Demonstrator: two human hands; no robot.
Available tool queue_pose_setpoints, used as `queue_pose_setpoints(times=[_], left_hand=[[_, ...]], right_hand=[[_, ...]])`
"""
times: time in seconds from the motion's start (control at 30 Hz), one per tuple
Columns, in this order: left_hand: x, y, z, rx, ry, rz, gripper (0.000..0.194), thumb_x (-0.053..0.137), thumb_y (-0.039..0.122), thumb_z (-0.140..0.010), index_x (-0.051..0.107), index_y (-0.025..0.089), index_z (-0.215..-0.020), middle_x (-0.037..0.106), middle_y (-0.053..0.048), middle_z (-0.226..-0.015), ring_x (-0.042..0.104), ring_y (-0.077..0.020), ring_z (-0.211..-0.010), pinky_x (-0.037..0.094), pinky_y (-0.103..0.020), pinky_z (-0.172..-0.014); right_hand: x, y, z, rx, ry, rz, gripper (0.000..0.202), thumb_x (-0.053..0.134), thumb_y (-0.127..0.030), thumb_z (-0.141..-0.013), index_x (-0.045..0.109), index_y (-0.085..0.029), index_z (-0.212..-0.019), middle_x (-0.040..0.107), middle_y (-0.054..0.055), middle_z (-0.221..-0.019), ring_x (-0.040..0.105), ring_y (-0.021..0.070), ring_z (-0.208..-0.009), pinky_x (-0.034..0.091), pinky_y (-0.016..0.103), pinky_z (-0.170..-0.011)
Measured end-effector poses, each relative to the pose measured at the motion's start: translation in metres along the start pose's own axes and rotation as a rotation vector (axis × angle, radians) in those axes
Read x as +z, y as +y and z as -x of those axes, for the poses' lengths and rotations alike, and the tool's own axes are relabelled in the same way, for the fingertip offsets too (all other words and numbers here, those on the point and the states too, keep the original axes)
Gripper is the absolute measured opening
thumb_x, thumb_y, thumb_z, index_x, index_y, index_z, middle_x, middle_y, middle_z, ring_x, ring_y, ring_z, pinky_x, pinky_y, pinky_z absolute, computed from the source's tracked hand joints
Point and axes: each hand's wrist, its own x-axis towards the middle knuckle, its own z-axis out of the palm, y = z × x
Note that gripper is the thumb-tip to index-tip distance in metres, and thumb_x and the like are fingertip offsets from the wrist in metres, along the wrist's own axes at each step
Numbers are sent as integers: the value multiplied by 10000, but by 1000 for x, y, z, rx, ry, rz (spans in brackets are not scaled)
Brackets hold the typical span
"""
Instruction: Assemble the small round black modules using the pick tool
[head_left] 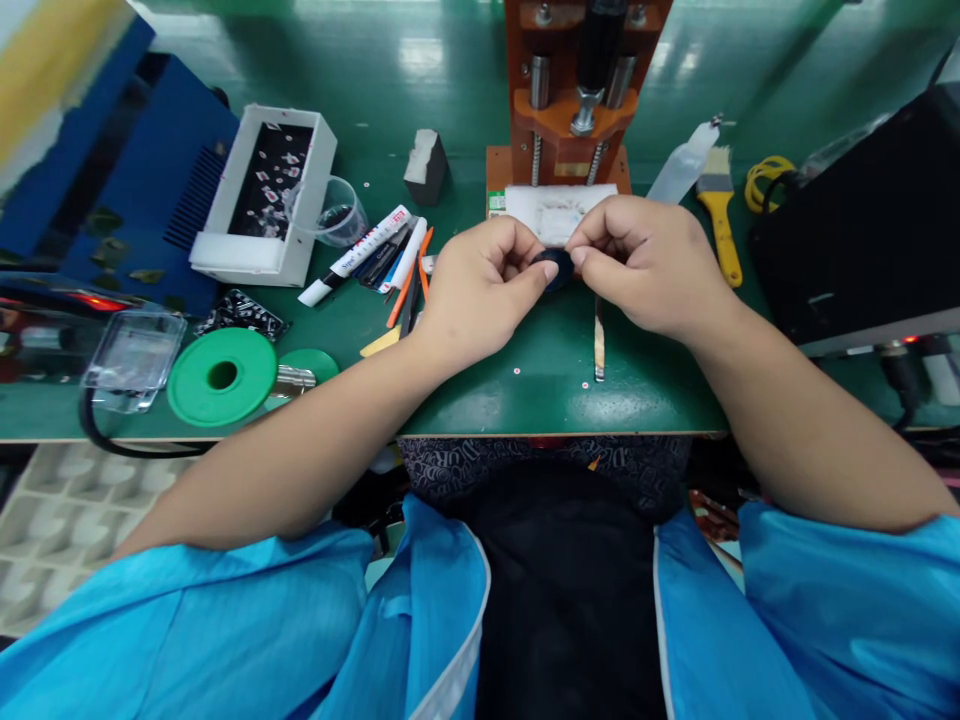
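Note:
A small round black piece (556,268) is pinched between the fingers of my left hand (491,285), which comes in from the left. From the right, my right hand (649,258) has its thumb and forefinger pressed together at the piece's right edge; whether it grips the piece or something tiny is too small to tell. Both hands are close together over the green table (525,400), in front of a white pad (553,213) at the base of an orange press (577,110). A thin stick (599,345) lies below my right hand.
At the left are a white box (217,250) of small parts, a clear cup (343,215), markers (367,245), a green spool (222,378) and a blue machine (157,170). Toward the right are a bottle (682,165), a brush (721,225) and a black device (862,220).

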Motion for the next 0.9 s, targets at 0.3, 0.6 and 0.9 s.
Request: queue_pose_setpoints(times=[0.3,0.6,0.9], left_hand=[[0,3,1,-7,-18,18,227,836,231,-1048,664,283,-908,715,-16,-906,598,-211,-812,531,-413,-767],[3,-13,-3,27,-26,206,254,949,327,-996,718,270,-906,697,-4,-823,548,-186,-706,446,-381,-664],[4,-15,-4,48,0,197,255,960,291,-998,732,265,-887,687,5,-820,540,-173,-717,415,-377,-675]], right_hand=[[1,1,0,-20,1,48,140,811,-340,-1135,828,-289,-1005,867,84,-969,833,345,-974,725,530,-909],[8,9,-3,-86,86,0,185,860,-239,-1053,750,-290,-913,817,27,-869,795,277,-863,716,458,-867],[7,0,-6,-49,53,18,410,836,34,-926,626,-309,-847,755,-7,-820,716,241,-799,602,428,-821]])
